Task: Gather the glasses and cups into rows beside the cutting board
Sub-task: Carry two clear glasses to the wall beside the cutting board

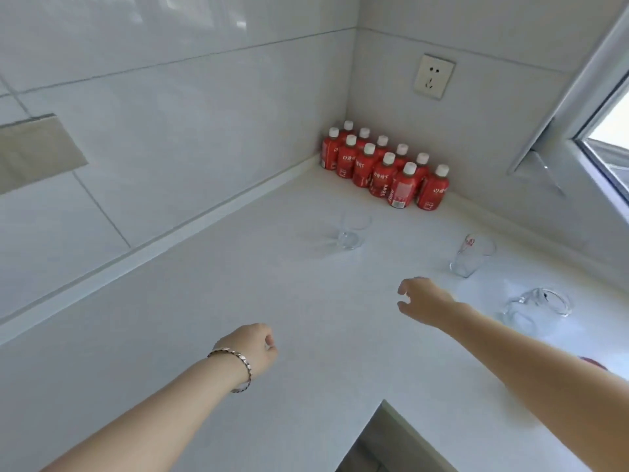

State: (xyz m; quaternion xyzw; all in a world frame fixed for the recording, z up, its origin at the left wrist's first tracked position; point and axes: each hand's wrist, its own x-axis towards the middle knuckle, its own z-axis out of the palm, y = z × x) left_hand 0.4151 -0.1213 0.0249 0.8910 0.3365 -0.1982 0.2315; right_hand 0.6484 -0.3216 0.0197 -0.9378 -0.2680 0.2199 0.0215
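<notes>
Three clear glass vessels stand apart on the white L-shaped counter [238,301]. A plain tumbler [352,231] is toward the back middle. A glass with red print [471,255] stands to the right. A clear cup with a handle [537,306] is nearer the right edge. My right hand [423,301] hovers over the counter between the tumbler and the printed glass, fingers apart, holding nothing. My left hand [253,349], with a metal bracelet at the wrist, is curled closed and holds nothing. No cutting board is in view.
Several red bottles with white caps [384,168] fill the back corner against the tiled wall. A wall socket [434,76] sits above them. An open window frame [578,137] is at the right. The counter's inner edge [408,424] drops off at the bottom.
</notes>
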